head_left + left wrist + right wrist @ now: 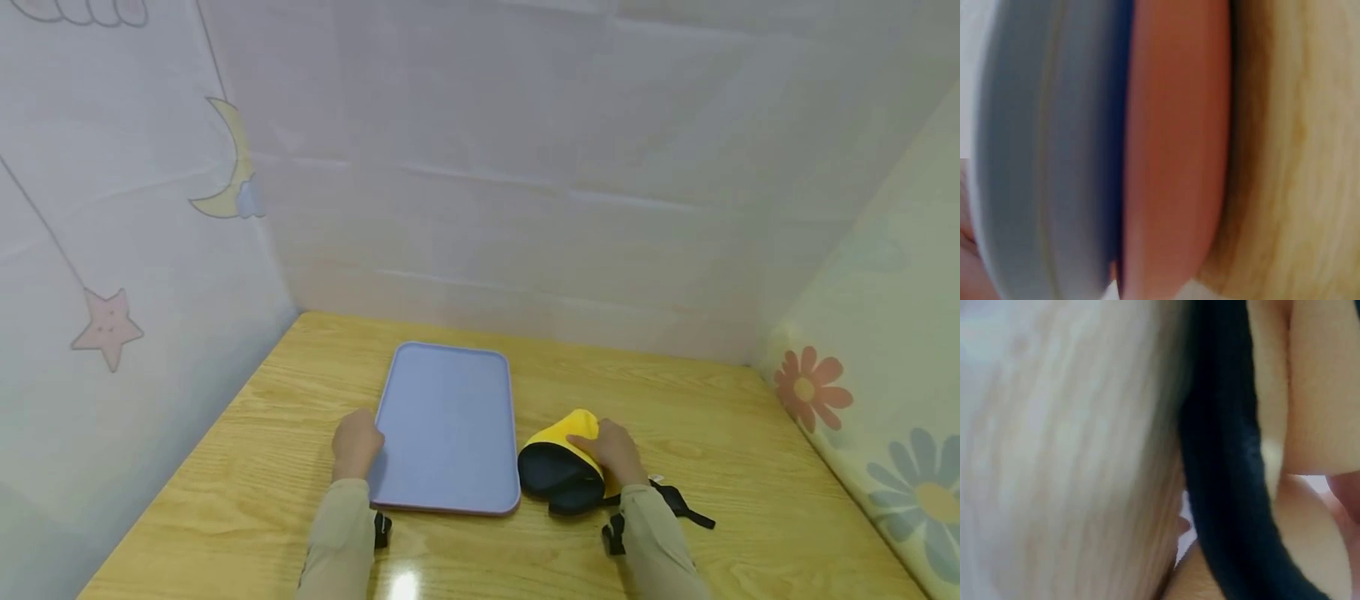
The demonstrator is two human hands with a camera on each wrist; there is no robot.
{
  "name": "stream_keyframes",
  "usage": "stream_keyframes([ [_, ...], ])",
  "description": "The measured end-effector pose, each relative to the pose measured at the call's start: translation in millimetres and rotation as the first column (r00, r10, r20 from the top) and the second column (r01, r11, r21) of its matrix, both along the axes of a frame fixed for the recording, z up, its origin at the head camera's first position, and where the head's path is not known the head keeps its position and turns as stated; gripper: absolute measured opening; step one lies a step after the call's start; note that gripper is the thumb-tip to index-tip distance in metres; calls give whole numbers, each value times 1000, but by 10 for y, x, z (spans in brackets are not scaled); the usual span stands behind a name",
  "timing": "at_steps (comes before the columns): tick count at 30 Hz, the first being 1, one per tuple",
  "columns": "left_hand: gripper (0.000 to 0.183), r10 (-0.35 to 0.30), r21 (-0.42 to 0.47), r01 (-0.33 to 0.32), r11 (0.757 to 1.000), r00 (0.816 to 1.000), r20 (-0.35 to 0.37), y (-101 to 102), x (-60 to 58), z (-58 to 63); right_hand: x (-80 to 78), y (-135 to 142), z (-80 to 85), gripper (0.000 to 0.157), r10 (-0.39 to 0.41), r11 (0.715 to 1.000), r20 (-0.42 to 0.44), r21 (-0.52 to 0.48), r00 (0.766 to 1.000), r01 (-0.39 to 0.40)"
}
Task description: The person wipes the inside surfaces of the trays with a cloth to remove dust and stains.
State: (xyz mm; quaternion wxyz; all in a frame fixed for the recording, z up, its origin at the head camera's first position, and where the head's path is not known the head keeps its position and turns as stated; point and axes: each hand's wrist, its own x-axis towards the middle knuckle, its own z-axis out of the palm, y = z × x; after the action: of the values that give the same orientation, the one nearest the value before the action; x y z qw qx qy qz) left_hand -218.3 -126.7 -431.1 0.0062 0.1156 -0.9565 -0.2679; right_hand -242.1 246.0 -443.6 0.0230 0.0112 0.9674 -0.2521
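A blue tray point(450, 425) lies flat on the wooden table, left of centre. In the left wrist view its pale rim point(1054, 150) sits over an orange-pink tray point(1175, 144), one stacked on the other. My left hand point(356, 442) grips the blue tray at its left edge. To the right, my right hand point(615, 450) holds a yellow fabric pouch point(558, 433) with a black inside, its wide mouth facing me. A black strap point(686, 504) trails from under my right wrist. Close up in the right wrist view runs a black band point(1229, 456).
The wooden table point(712, 433) extends right of the pouch and left of the trays. Behind it hangs a pale cloth wall point(525, 208). Printed cloths with a star point(107, 327) and flowers point(813, 387) stand along both sides.
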Motion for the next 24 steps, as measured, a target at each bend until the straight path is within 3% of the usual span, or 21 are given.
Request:
stream_keyframes([
  [3,20,23,32,-22,999,999,-32,-8,15,-9,1,-3,9,57,-7,1000,17,-28,1000,7],
  [8,30,30,212,-8,977,995,-100,-64,2,-43,2,-12,69,64,-18,994,64,-103,998,24],
  [13,22,-11,450,28,893,999,-41,-110,-42,-79,-5,9,98,56,-19,987,55,-157,998,28],
  [17,11,-60,553,79,830,997,-52,-118,-70,-115,-34,26,83,47,-25,973,41,-228,999,34],
  [20,24,-94,601,115,791,993,-66,-118,-88,-156,-36,22,98,37,-43,931,39,-360,998,54],
  [24,38,-122,622,131,772,991,-58,-109,-114,-214,-8,5,149,25,-99,820,29,-563,995,98],
])
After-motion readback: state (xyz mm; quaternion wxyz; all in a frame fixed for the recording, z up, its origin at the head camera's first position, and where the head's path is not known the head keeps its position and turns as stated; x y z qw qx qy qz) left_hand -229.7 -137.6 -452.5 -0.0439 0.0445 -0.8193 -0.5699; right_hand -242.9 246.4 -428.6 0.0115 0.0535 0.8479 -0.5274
